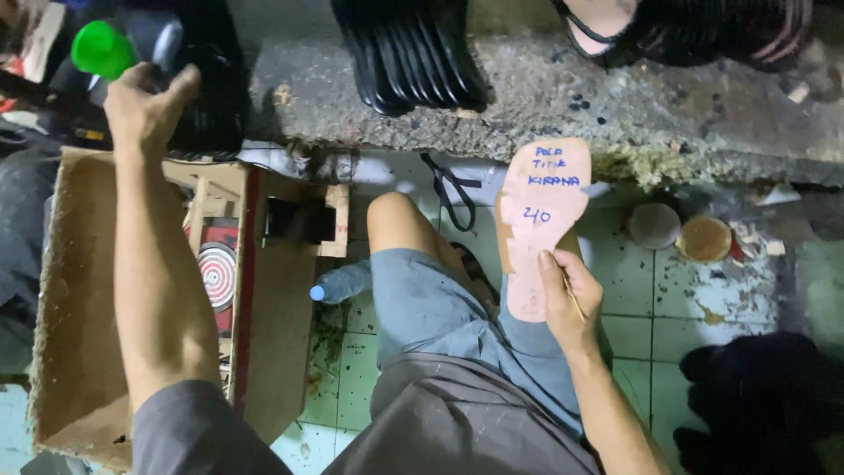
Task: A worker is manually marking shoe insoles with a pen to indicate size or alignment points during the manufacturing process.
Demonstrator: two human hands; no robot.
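Pink sole pattern (541, 220) pinched at lower edge by right hand (570, 303); left hand (145, 110) clutching green cup (103, 48).

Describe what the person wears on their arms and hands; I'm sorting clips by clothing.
Both hands are bare: no gloves, rings, watch or bands show on the left hand or the right hand. Both forearms are uncovered. A short grey sleeve covers the left upper arm down to about the elbow. No sleeve shows on the right arm within the picture.

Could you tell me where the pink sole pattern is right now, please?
In the head view, right of centre: the right hand holds the pink sole pattern above the knee, below the concrete ledge.
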